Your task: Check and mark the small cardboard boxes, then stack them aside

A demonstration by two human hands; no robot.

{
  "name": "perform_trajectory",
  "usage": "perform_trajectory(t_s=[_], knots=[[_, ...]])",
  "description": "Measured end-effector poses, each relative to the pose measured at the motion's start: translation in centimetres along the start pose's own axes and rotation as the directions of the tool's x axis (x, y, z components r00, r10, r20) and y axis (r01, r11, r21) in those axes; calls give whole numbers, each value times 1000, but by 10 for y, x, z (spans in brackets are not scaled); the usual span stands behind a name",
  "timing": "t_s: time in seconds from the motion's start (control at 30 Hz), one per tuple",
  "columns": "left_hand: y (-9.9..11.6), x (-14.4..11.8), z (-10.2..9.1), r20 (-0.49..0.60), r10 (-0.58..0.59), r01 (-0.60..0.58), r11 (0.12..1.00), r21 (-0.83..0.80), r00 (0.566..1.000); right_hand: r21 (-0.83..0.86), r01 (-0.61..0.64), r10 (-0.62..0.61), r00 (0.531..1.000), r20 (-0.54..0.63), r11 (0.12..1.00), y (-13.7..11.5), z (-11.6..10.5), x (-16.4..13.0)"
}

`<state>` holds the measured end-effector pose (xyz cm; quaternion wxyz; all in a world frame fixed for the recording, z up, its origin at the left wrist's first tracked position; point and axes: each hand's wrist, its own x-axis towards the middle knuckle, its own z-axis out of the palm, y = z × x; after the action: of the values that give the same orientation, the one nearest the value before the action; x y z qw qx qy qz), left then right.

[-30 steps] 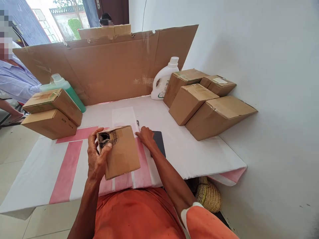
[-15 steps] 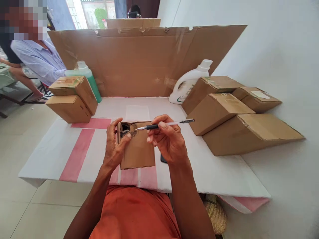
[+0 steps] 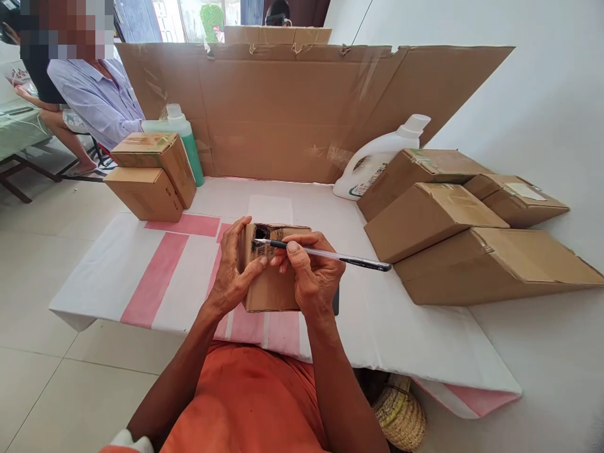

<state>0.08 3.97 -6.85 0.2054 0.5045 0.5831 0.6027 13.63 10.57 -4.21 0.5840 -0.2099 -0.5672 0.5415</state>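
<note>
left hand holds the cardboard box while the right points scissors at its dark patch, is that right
Not scissors: the head view shows the right hand pointing a pen at the dark patch, while the left hand holds the cardboard box.

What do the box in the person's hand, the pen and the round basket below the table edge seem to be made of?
Box: cardboard, going by its matte brown panels and straight edges.
Pen: probably plastic, with a clear, glossy barrel and a black end.
Basket: likely straw or another plant fibre, coarse and tan, in woven rows; which fibre, I can't tell.
</note>
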Motion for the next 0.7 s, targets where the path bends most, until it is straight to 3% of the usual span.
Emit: perform_trajectory(t_s=[0.17, 0.7], knots=[[1, 0, 0, 23, -11, 12, 998, -54, 1000, -87, -36, 36, 999, 5, 996, -3, 3, -3], [-3, 1, -3, 36, -11, 12, 999, -40, 999, -133, -31, 37, 998, 42, 991, -8, -4, -6]])
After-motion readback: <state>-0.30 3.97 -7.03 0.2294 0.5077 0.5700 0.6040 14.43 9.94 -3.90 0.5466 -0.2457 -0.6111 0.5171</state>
